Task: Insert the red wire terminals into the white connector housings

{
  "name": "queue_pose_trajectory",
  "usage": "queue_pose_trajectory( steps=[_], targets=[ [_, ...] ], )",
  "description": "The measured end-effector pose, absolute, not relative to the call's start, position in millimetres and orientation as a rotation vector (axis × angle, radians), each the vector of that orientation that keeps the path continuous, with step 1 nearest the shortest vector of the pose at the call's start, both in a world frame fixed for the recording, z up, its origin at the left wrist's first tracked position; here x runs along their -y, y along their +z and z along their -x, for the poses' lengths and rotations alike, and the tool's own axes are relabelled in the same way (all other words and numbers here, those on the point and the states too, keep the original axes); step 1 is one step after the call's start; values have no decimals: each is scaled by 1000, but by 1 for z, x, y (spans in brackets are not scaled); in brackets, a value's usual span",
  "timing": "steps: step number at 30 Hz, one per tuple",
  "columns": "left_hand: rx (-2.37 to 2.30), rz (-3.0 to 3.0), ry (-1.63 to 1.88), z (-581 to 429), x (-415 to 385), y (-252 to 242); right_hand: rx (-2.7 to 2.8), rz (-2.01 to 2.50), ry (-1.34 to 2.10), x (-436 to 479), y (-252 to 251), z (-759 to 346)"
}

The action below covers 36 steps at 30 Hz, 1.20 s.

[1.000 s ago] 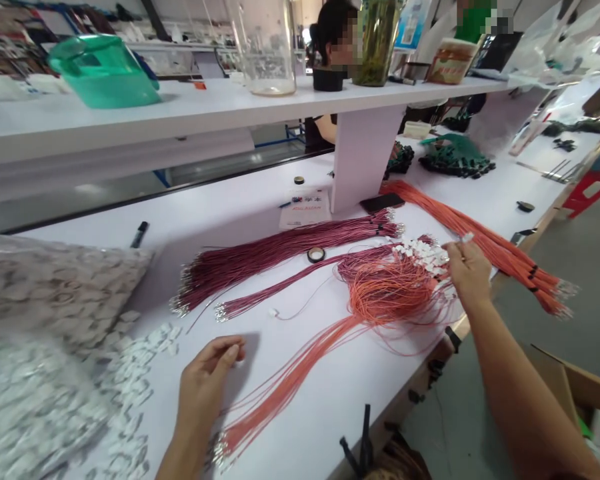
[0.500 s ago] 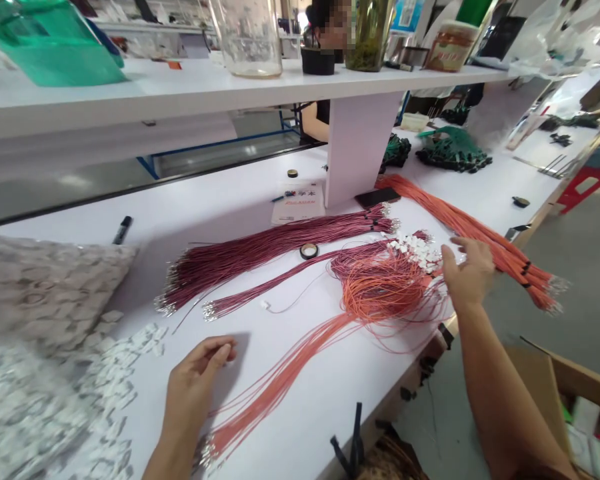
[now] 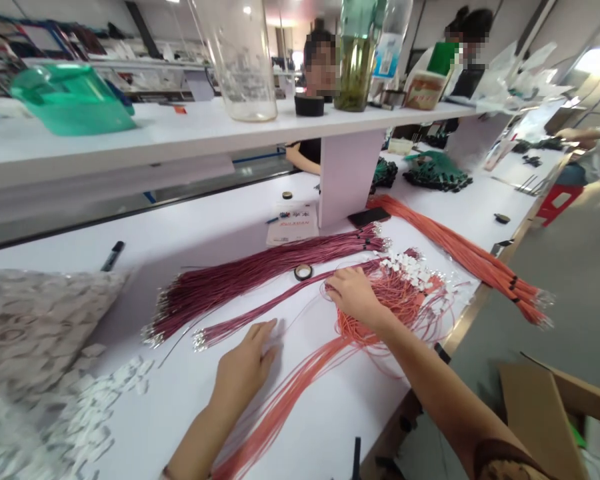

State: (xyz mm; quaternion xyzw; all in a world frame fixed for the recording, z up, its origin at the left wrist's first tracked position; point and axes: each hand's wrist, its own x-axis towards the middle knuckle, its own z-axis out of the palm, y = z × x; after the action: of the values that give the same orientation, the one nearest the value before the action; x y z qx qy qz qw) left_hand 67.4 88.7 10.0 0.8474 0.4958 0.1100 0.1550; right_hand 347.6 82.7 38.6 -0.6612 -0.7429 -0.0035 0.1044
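My right hand point(image 3: 356, 299) reaches over the left side of a tangled pile of orange and dark red wires point(image 3: 395, 300). Its fingers curl down, closed at one thin dark red wire; the thumb is hidden. White connectors point(image 3: 410, 270) cluster on the pile's far side. Low over the table, my left hand point(image 3: 247, 360) has its fingers stretched and its thumb apart, beside the loose stretch of that thin wire point(image 3: 305, 312). The wire's near end is out of sight by this hand. A bundle of orange wires point(image 3: 290, 393) runs from the pile toward me, under my right forearm's near side.
Dark red bundles point(image 3: 260, 263) and a tape roll point(image 3: 303, 272) lie beyond my hands. Loose white connectors point(image 3: 105, 393) and a full plastic bag point(image 3: 35, 320) are at left. A shelf point(image 3: 180, 143) with jars crosses the back; people sit beyond. A carton point(image 3: 535, 413) stands below right.
My right hand has swung left from beyond the pile's right side to its left side. My left hand has moved right and forward, its fingers opening out. The view has tilted upward.
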Motion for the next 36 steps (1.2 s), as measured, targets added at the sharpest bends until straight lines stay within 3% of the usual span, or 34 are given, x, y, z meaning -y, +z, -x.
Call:
queue_pose_trajectory(
  steps=[6, 11, 18, 24, 36],
  targets=[
    [-1409, -2667, 280, -72, -103, -5, 2307, 1857, -99, -81, 29, -347],
    [-1453, -2805, 727, -64, -127, 5, 2319, 1846, -120, -79, 29, -349],
    [-1363, -3005, 1242, -91, -150, 72, 2228, 1936, -92, -91, 36, -344],
    [-1413, -3146, 1139, -80, -143, 86, 2323, 1819, -24, -93, 39, -356],
    [-1142, -2599, 1020, -14, -81, 27, 2633, 1526, -143, -73, 31, -349]
  ],
)
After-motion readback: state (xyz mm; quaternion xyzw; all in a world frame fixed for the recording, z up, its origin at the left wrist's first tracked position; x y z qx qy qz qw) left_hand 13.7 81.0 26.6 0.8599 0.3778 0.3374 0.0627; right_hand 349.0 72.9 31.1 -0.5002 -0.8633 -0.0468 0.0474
